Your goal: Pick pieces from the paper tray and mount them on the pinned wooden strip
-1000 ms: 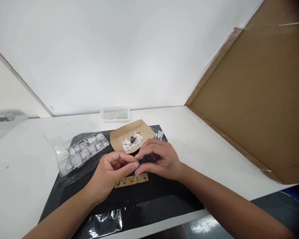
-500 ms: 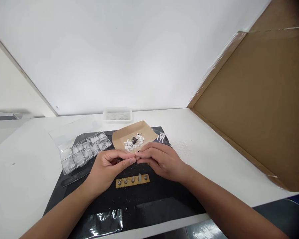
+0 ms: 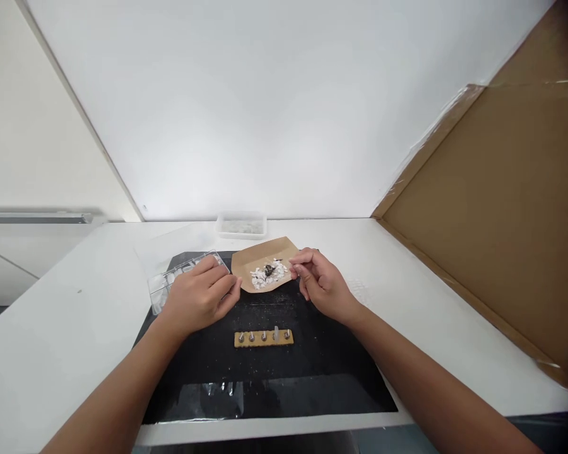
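My left hand is closed at the left edge of a brown paper tray, over part of a clear compartment box; what its fingers hold, if anything, is hidden. At the tray's right edge, my right hand pinches something too small to make out. White flakes and a dark clump lie in the tray. Nearer me, a tan strip carries several small metal posts, one with a clear nail-shaped piece standing on it.
A black mat covers the middle of the white table. Behind the tray stands a translucent container against the white wall. A tall cardboard panel rises on the right. Faint clear pieces lie right of the mat.
My hands, which met at the fingertips, have moved apart, the left one toward the compartment box and the right one to the tray's right edge. The view has shifted slightly left.
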Action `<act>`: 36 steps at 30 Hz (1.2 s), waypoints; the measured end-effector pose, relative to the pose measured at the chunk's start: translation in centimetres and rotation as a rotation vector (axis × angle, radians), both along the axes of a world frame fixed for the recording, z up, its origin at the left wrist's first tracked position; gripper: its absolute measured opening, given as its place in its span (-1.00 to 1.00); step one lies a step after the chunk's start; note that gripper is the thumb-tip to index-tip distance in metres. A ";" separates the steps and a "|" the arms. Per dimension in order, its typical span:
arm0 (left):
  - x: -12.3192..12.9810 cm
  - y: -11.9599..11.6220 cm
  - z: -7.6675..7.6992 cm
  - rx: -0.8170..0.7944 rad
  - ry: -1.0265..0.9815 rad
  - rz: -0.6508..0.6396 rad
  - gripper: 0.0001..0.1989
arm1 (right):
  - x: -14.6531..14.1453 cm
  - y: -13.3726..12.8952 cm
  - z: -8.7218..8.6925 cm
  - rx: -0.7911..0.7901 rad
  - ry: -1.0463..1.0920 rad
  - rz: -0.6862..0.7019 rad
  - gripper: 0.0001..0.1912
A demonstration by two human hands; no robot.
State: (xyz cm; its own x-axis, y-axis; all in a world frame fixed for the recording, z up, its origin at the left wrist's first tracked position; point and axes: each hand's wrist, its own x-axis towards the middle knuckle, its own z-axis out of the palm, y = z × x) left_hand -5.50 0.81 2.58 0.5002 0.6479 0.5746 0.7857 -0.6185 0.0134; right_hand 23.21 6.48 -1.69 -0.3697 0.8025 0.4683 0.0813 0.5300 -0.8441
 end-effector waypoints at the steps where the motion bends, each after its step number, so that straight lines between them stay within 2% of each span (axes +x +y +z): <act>1: -0.3 -0.6 0.3 0.006 0.036 0.031 -0.75 | 0.0 0.1 0.0 0.009 0.006 0.004 -0.80; 3: -0.8 -2.2 0.7 -0.044 0.107 0.094 -0.75 | 0.0 0.3 0.0 0.052 -0.002 -0.008 -0.79; 5: -1.6 -4.3 0.4 -0.171 0.125 0.151 -0.74 | 0.0 0.4 0.3 0.097 -0.023 -0.027 -0.79; 9: -3.6 -8.2 -2.2 -0.337 0.109 0.318 -0.69 | 0.1 0.3 0.7 0.110 -0.079 -0.089 -0.77; 13: -4.3 -9.8 -4.5 -0.333 0.128 0.398 -0.63 | 0.3 0.2 1.0 0.131 -0.187 -0.106 -0.74; 15: -4.0 -9.9 -4.7 -0.299 0.158 0.439 -0.60 | 0.4 0.3 1.0 0.136 -0.239 -0.103 -0.75; 21: -2.1 -9.3 -3.6 -0.285 0.305 0.593 -0.55 | 0.4 0.7 0.7 0.129 -0.302 -0.108 -0.78; 24: -1.6 -8.8 -3.7 -0.272 0.348 0.657 -0.54 | 0.5 0.9 0.5 0.127 -0.317 -0.105 -0.77; 30: -1.5 -7.6 -4.9 -0.302 0.335 0.600 -0.61 | 0.5 1.2 0.4 0.142 -0.325 -0.105 -0.80; 36: -1.6 -6.8 -4.5 -0.280 0.265 0.589 -0.66 | 0.3 1.3 0.0 0.097 -0.263 -0.078 -0.79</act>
